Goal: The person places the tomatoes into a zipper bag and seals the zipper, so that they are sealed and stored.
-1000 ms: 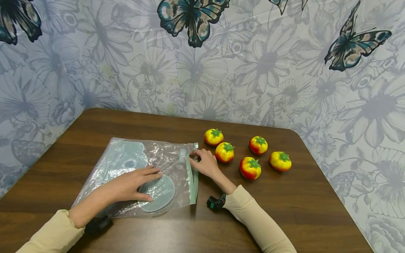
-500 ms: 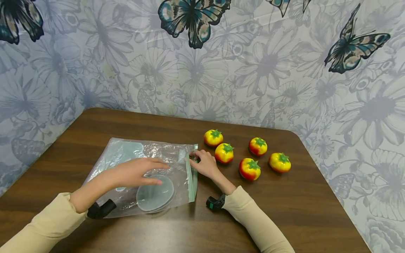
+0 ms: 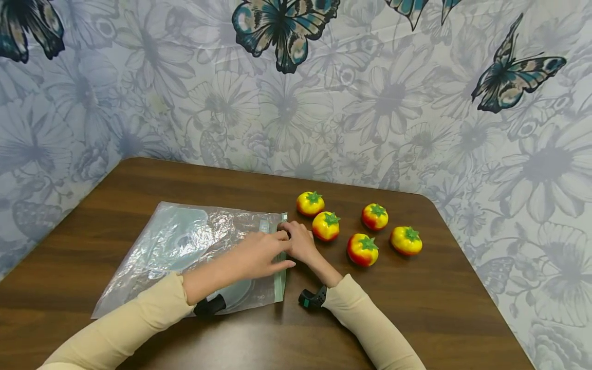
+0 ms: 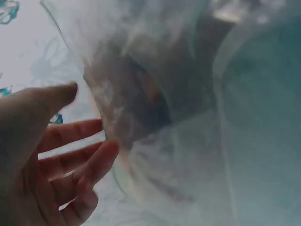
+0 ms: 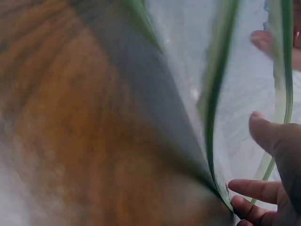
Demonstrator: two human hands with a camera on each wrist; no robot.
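Note:
A clear zip bag with a green-edged mouth lies on the table. Pale blue shapes, one of them round, show on or in it; I cannot tell which. My right hand holds the far corner of the mouth. In the right wrist view, its thumb and fingers stand apart around the green strip, and the mouth gapes. My left hand reaches across the bag to the mouth, beside the right fingers. The left wrist view shows its thumb apart and its fingertips at the film's edge.
Several yellow-and-red toy tomatoes with green tops stand right of my right hand, the nearest tomato close to it. The brown table has a far edge against a wall cloth printed with butterflies and flowers.
My left hand has lifted off the bag's round shape and moved right to the mouth. The right hand has stayed at the bag's corner. The tomatoes have not moved on the table.

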